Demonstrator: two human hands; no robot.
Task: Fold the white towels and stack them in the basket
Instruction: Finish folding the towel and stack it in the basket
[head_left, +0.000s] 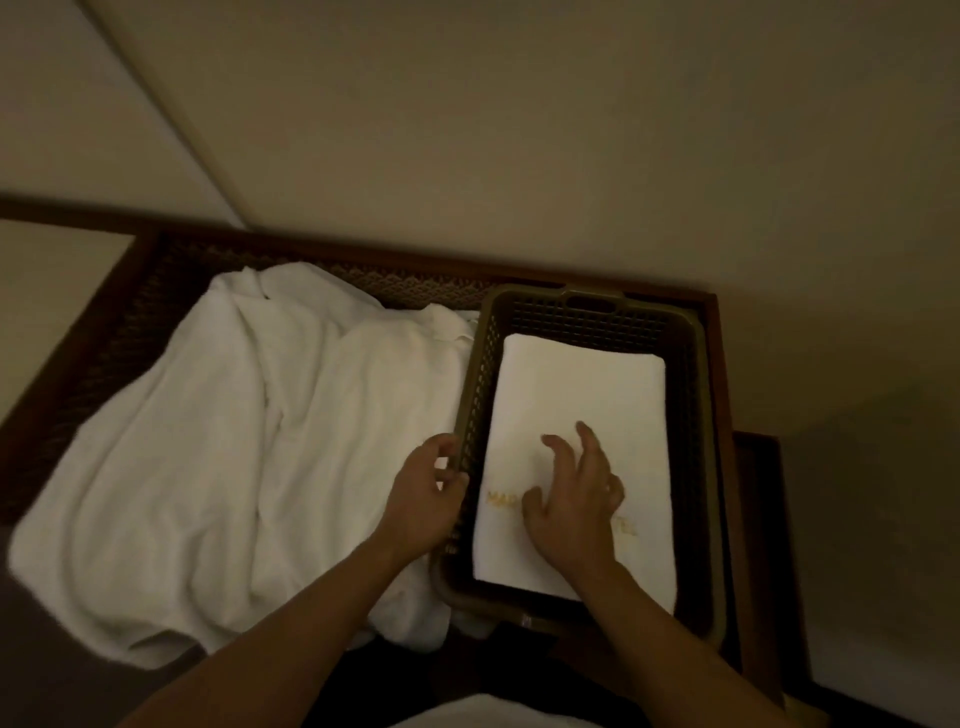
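Lying flat in the basket (698, 415), a folded white towel (576, 395) (gold lettering), right hand (574, 514) fingers spread

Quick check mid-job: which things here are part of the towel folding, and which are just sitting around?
Job:
folded towel, in the basket
basket
unfolded towels, beside it
left hand, on the basket's rim
right hand, over the folded towel

Just there:
wooden bench
wall

Room was dim, warm light. Plain beige wall (571, 130) rose beyond the grip, meeting a second wall panel (78, 104) at a slanted seam, far left. Dark wooden counter (719, 364) had a woven lattice surface (363, 280); its frame edged the right side.
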